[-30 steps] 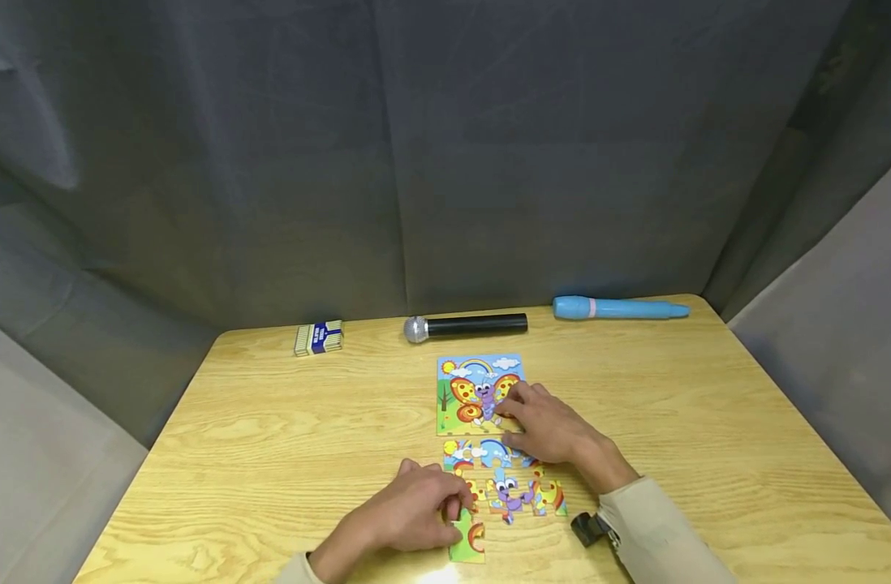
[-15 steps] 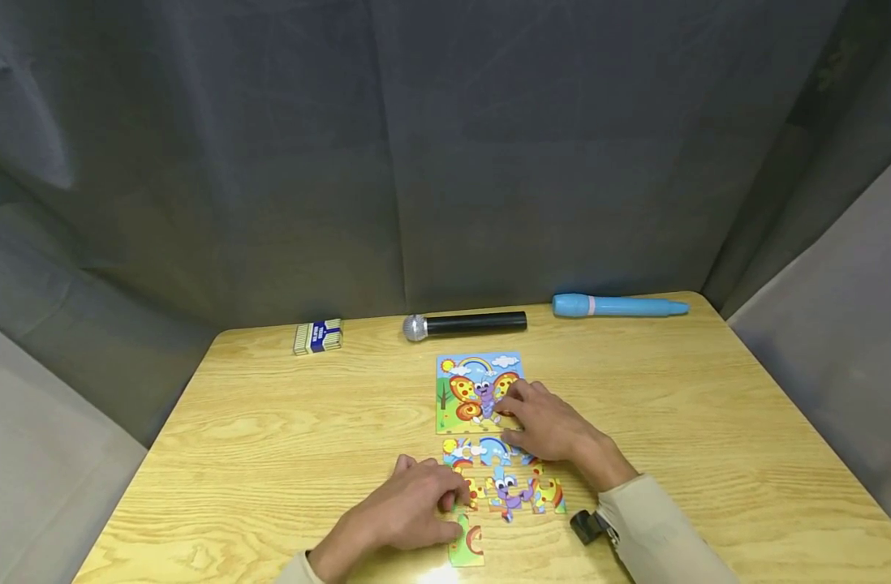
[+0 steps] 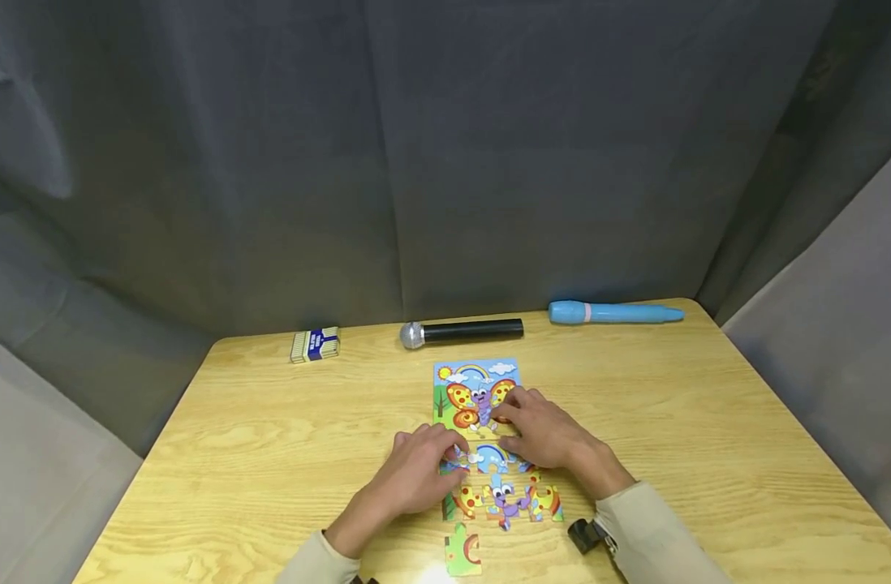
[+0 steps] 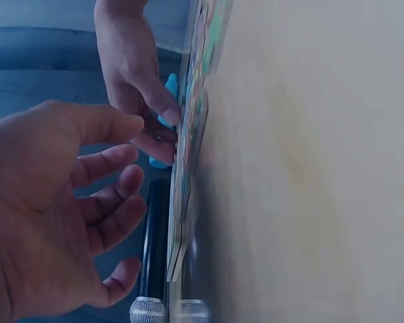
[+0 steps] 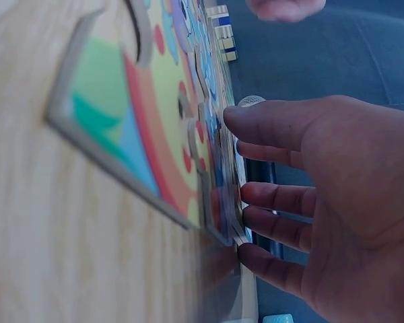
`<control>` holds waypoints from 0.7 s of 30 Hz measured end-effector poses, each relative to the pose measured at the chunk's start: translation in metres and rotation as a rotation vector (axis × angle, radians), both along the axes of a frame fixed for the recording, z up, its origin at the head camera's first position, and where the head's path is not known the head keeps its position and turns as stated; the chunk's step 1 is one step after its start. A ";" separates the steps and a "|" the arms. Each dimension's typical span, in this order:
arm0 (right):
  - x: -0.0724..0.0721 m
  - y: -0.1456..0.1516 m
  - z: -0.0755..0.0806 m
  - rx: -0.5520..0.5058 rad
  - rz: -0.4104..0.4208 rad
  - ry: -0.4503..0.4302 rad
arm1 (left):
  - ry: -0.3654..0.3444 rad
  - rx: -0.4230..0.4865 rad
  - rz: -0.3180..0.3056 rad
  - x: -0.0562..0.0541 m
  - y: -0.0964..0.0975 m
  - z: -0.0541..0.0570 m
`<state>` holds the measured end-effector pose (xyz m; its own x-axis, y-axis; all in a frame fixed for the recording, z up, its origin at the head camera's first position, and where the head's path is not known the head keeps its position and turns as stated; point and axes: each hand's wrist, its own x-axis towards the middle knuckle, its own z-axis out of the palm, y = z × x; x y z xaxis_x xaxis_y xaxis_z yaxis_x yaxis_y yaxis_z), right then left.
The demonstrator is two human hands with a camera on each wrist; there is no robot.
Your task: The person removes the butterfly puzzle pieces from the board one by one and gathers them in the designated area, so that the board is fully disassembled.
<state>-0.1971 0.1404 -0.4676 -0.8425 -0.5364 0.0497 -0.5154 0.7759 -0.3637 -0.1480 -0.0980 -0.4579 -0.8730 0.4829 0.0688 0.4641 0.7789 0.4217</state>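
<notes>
A butterfly picture board (image 3: 451, 397) lies on the table, with jigsaw puzzle pieces in front of it. My left hand (image 3: 415, 470) is over the upper left pieces, its fingers loosely bent; the left wrist view shows nothing in its grasp. It partly hides the top left piece. A rainbow piece (image 3: 491, 457), a purple butterfly-face piece (image 3: 507, 496) and spotted wing pieces (image 3: 545, 503) lie between the hands. A green piece (image 3: 462, 553) sits apart, nearest the front. My right hand (image 3: 551, 431) rests with its fingertips at the board's lower right, fingers extended in the right wrist view.
Behind the board is a black microphone (image 3: 473, 330) with a silver head. A blue microphone-shaped object (image 3: 621, 313) lies at the back right, and a striped packet (image 3: 316, 345) at the back left. A grey curtain (image 3: 416, 162) hangs behind the wooden table (image 3: 270, 454).
My left hand has moved forward from beside the green piece to the upper left pieces, uncovering the green piece and left wing piece. My right hand stays at the board.
</notes>
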 end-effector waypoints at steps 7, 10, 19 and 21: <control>0.000 0.001 0.001 -0.011 -0.012 -0.002 | -0.011 0.005 0.077 -0.021 0.005 0.000; -0.001 0.002 0.001 -0.019 -0.032 0.004 | -0.014 -0.003 0.100 -0.028 0.007 -0.001; -0.005 0.008 -0.002 0.004 -0.131 0.009 | 0.001 -0.024 0.111 -0.044 0.015 -0.002; -0.006 0.008 -0.001 0.010 -0.146 0.007 | 0.004 -0.023 0.111 -0.047 0.017 -0.003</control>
<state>-0.2031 0.1489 -0.4691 -0.9113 -0.4086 0.0508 -0.3992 0.8466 -0.3521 -0.1954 -0.0815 -0.4605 -0.9209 0.3848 0.0625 0.3762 0.8351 0.4014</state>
